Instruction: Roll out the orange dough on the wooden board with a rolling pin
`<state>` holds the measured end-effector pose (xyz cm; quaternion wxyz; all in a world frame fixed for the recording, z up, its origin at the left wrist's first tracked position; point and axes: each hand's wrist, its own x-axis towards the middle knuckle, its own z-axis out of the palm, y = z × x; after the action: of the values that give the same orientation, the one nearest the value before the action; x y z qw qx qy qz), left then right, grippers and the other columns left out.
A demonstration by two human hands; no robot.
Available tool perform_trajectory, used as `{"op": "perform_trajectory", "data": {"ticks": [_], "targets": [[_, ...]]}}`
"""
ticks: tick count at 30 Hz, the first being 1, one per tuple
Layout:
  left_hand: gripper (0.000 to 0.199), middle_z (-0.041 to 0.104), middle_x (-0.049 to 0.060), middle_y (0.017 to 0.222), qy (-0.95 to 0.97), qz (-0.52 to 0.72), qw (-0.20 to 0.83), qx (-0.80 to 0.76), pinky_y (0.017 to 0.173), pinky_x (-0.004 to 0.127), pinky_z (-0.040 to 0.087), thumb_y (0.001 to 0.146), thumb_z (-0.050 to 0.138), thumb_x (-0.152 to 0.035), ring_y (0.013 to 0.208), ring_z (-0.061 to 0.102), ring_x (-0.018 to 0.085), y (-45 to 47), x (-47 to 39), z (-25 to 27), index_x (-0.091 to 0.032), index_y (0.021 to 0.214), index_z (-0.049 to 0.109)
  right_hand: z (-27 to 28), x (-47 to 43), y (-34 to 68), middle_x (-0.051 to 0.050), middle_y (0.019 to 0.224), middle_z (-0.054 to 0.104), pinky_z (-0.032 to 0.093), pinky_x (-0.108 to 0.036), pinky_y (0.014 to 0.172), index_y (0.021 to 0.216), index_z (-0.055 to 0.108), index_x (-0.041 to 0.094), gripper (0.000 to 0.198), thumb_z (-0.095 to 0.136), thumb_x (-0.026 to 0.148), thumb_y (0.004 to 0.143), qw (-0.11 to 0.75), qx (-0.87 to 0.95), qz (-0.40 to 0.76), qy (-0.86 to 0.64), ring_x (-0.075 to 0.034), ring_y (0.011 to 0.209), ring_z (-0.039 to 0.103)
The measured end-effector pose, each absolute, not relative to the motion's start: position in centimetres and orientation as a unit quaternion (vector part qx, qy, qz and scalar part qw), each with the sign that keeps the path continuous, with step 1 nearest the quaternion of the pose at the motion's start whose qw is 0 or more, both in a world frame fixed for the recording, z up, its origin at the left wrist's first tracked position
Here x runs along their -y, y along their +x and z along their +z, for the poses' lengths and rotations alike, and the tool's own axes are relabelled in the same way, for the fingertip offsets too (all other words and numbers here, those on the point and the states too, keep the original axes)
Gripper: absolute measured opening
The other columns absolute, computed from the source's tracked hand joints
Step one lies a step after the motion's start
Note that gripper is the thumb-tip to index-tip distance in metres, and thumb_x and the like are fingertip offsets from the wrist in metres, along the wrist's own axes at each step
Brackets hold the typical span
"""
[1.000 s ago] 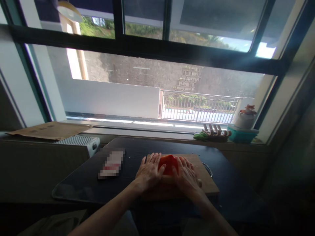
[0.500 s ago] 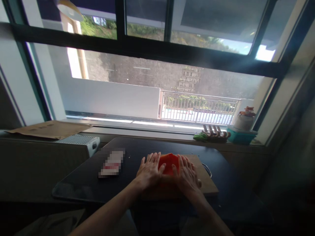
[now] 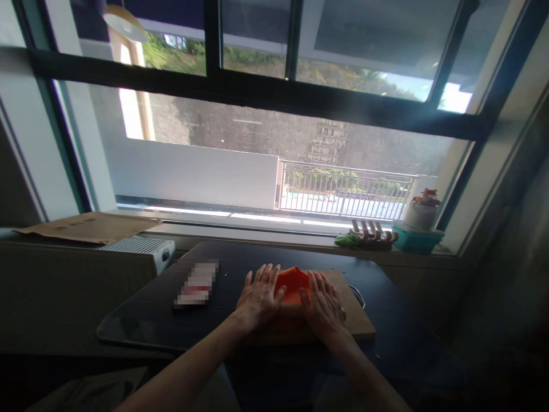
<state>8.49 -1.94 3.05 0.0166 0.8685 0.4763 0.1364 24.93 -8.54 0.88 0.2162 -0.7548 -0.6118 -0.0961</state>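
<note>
An orange sheet of what looks like dough (image 3: 293, 284) lies on a wooden board (image 3: 357, 320). Across it runs a pale wooden rolling pin (image 3: 290, 310), visible between my hands. My left hand (image 3: 259, 294) rests flat over the pin's left part, fingers stretched forward and thumb pointing inward. Over the right part lies my right hand (image 3: 322, 300), just as flat, with its fingers extended. Both hands are open, and they cover the pin's ends and the sides of the orange sheet. The sheet's far edge is uneven and peaks slightly.
The board sits on a dark table (image 3: 146, 326), with a metal handle (image 3: 357, 296) at its right. A blurred-out flat item (image 3: 196, 285) lies on the left. On the windowsill are a teal box (image 3: 417, 237) and a striped object (image 3: 373, 233). Brown paper (image 3: 92, 226) lies further left.
Both hands have edged slightly forward over the rolling pin. Its right end, visible before beside my right hand, is now hidden. The view has shifted a little.
</note>
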Motion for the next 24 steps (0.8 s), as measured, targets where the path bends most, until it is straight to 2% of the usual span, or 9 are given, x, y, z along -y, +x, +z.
{"op": "perform_trajectory", "data": {"ticks": [2, 4, 6, 8, 10, 13, 18, 21, 24], "targets": [[0.063, 0.027, 0.012, 0.154, 0.863, 0.138, 0.046, -0.485, 0.114, 0.052, 0.016, 0.091, 0.027, -0.046, 0.142, 0.020, 0.027, 8.9, 0.6, 3.4, -0.016, 0.147, 0.027, 2.3, 7.4, 25.3, -0.011, 0.144, 0.041, 0.025, -0.040, 0.109, 0.141, 0.040, 0.016, 0.051, 0.034, 0.037, 0.095, 0.220, 0.616, -0.064, -0.754, -0.025, 0.135, 0.031], [0.066, 0.029, 0.013, 0.153, 0.854, 0.144, 0.087, -0.492, 0.113, 0.049, 0.019, 0.088, 0.034, -0.046, 0.141, 0.023, 0.027, 9.0, -0.6, 3.4, -0.014, 0.146, 0.027, 3.4, 7.2, 25.7, -0.010, 0.136, 0.049, 0.030, -0.036, 0.105, 0.132, 0.050, 0.019, 0.044, 0.035, 0.035, 0.095, 0.232, 0.644, -0.036, -0.728, -0.023, 0.125, 0.042], [0.070, 0.035, 0.015, 0.150, 0.843, 0.158, 0.130, -0.497, 0.111, 0.043, 0.026, 0.084, 0.043, -0.043, 0.138, 0.030, 0.026, 8.8, -1.7, 3.3, -0.011, 0.145, 0.029, 4.0, 7.9, 26.2, -0.006, 0.121, 0.058, 0.036, -0.032, 0.097, 0.116, 0.061, 0.024, 0.035, 0.036, 0.034, 0.095, 0.240, 0.689, -0.006, -0.684, -0.019, 0.111, 0.051], [0.067, 0.045, 0.014, 0.144, 0.837, 0.170, 0.157, -0.497, 0.106, 0.037, 0.034, 0.080, 0.048, -0.037, 0.132, 0.041, 0.025, 8.6, -2.7, 3.2, -0.011, 0.141, 0.037, 4.2, 9.0, 26.7, -0.002, 0.109, 0.061, 0.039, -0.029, 0.092, 0.104, 0.065, 0.027, 0.027, 0.043, 0.034, 0.092, 0.233, 0.731, 0.020, -0.641, -0.018, 0.103, 0.053], [0.054, 0.058, 0.011, 0.131, 0.838, 0.175, 0.167, -0.490, 0.098, 0.032, 0.040, 0.079, 0.049, -0.033, 0.121, 0.052, 0.023, 8.8, -3.6, 3.3, -0.016, 0.130, 0.052, 4.2, 10.0, 27.1, -0.001, 0.109, 0.060, 0.038, -0.029, 0.092, 0.108, 0.064, 0.028, 0.024, 0.051, 0.030, 0.088, 0.213, 0.762, 0.035, -0.611, -0.018, 0.104, 0.052], [0.032, 0.072, 0.006, 0.102, 0.838, 0.174, 0.173, -0.488, 0.086, 0.029, 0.045, 0.079, 0.049, -0.033, 0.101, 0.063, 0.022, 9.4, -4.8, 3.5, -0.022, 0.102, 0.070, 4.5, 10.9, 27.6, -0.002, 0.115, 0.058, 0.036, -0.028, 0.096, 0.121, 0.058, 0.028, 0.037, 0.051, 0.021, 0.085, 0.193, 0.786, 0.046, -0.586, -0.019, 0.109, 0.049], [0.023, 0.070, 0.004, 0.073, 0.824, 0.177, 0.187, -0.505, 0.072, 0.029, 0.045, 0.075, 0.055, -0.037, 0.083, 0.065, 0.023, 9.8, -5.6, 3.9, -0.021, 0.071, 0.071, 5.6, 11.9, 29.1, -0.004, 0.111, 0.060, 0.039, -0.027, 0.091, 0.119, 0.059, 0.027, 0.035, 0.048, 0.021, 0.086, 0.176, 0.787, 0.060, -0.588, -0.019, 0.105, 0.052], [0.021, 0.069, 0.004, 0.070, 0.809, 0.195, 0.204, -0.516, 0.071, 0.029, 0.045, 0.074, 0.056, -0.035, 0.081, 0.065, 0.023, 9.5, -5.5, 4.2, -0.019, 0.066, 0.068, 5.5, 13.2, 31.0, -0.004, 0.113, 0.061, 0.041, -0.027, 0.090, 0.120, 0.060, 0.028, 0.037, 0.047, 0.022, 0.086, 0.179, 0.759, 0.074, -0.622, -0.019, 0.102, 0.055], [0.025, 0.070, 0.006, 0.076, 0.781, 0.224, 0.248, -0.527, 0.067, 0.027, 0.046, 0.081, 0.048, -0.032, 0.079, 0.065, 0.021, 9.0, -4.8, 4.4, -0.016, 0.079, 0.067, 4.6, 14.6, 33.2, -0.005, 0.116, 0.061, 0.042, -0.028, 0.089, 0.122, 0.059, 0.026, 0.038, 0.046, 0.027, 0.086, 0.218, 0.717, 0.088, -0.656, -0.019, 0.102, 0.057]]}}
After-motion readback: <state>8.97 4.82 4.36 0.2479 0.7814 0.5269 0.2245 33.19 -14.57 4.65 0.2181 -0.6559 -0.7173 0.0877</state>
